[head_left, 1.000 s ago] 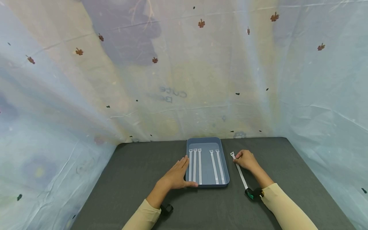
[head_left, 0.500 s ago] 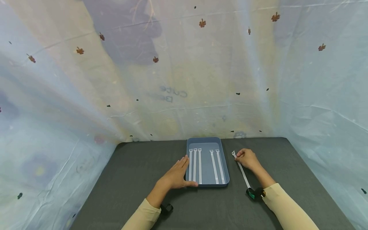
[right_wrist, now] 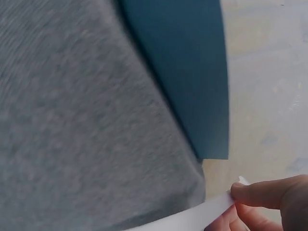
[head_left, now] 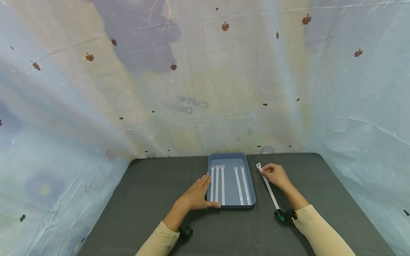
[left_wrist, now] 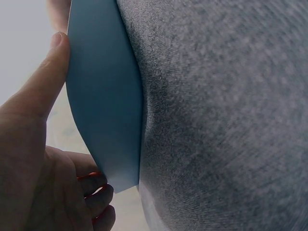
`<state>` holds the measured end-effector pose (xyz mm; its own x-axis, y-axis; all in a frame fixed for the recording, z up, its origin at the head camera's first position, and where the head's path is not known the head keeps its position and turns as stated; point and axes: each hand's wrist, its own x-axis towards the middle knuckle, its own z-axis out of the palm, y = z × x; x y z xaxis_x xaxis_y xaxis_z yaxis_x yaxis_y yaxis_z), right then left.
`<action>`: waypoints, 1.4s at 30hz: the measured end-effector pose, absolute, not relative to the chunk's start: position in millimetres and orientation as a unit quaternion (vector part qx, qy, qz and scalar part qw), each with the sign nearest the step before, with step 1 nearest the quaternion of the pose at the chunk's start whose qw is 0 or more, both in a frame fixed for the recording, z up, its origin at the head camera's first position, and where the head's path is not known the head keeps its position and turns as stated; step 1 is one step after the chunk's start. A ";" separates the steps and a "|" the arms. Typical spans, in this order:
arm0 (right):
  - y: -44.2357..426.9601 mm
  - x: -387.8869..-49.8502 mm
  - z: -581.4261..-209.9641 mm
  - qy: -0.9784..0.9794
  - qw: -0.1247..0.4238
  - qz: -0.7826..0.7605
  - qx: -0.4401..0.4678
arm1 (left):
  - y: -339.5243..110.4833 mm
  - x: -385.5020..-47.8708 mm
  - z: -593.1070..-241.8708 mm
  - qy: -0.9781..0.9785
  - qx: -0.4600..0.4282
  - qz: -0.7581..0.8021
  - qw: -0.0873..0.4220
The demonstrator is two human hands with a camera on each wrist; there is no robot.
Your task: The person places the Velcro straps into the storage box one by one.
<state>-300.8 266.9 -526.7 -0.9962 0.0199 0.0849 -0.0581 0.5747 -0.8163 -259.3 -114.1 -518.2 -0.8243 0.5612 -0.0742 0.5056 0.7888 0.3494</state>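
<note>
My right hand point(head_left: 276, 175) pinches a white cable strap point(head_left: 270, 190) just below its slotted head, between thumb and fingers. The strap slants from that hand back toward the wrist, to the right of a blue-grey tray point(head_left: 229, 185). In the right wrist view the pinched strap point(right_wrist: 192, 219) crosses the bottom, below the tray's side wall point(right_wrist: 192, 72). My left hand point(head_left: 196, 195) rests against the tray's left side with fingers extended, its thumb along the front edge. The left wrist view shows that thumb point(left_wrist: 53, 67) at the rim of the tray wall point(left_wrist: 103, 106).
Inside the tray lie three white straps point(head_left: 217, 183) at the left and two more point(head_left: 238, 185) at the right, with a gap between them. The dark grey table point(head_left: 160, 185) ends at a patterned sheet point(head_left: 205, 89) hanging behind and at both sides.
Over the last half second my right hand has moved slightly farther away, and the strap's head has shifted up and a little left. My left hand and the tray have stayed put.
</note>
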 end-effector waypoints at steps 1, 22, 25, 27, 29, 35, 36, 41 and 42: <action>266.4 -300.4 -525.4 -0.884 0.043 0.465 0.011 | -113.8 -259.5 -518.2 0.942 0.281 0.159 0.087; 249.5 -283.7 -478.6 -0.860 0.045 0.508 0.034 | -112.5 -257.6 -512.9 0.944 0.277 0.155 0.090; 246.5 -280.5 -471.7 -0.855 0.054 0.514 0.047 | -112.5 -258.0 -513.3 0.944 0.277 0.154 0.090; 245.2 -278.9 -467.6 -0.851 0.058 0.518 0.056 | -112.5 -258.4 -513.6 0.944 0.276 0.155 0.091; 243.8 -277.8 -463.5 -0.848 0.060 0.522 0.064 | -112.4 -258.0 -513.3 0.944 0.275 0.156 0.091; 239.3 -274.8 -452.7 -0.840 0.058 0.534 0.075 | -113.0 -258.5 -515.2 0.944 0.276 0.158 0.090; 238.3 -273.9 -450.7 -0.839 0.059 0.535 0.076 | -113.4 -258.8 -515.8 0.943 0.278 0.162 0.088; 232.6 -268.3 -440.0 -0.831 0.069 0.543 0.097 | -114.0 -259.2 -517.8 0.943 0.281 0.158 0.088; 230.9 -266.9 -437.1 -0.828 0.072 0.546 0.101 | -114.0 -259.4 -518.0 0.943 0.282 0.156 0.087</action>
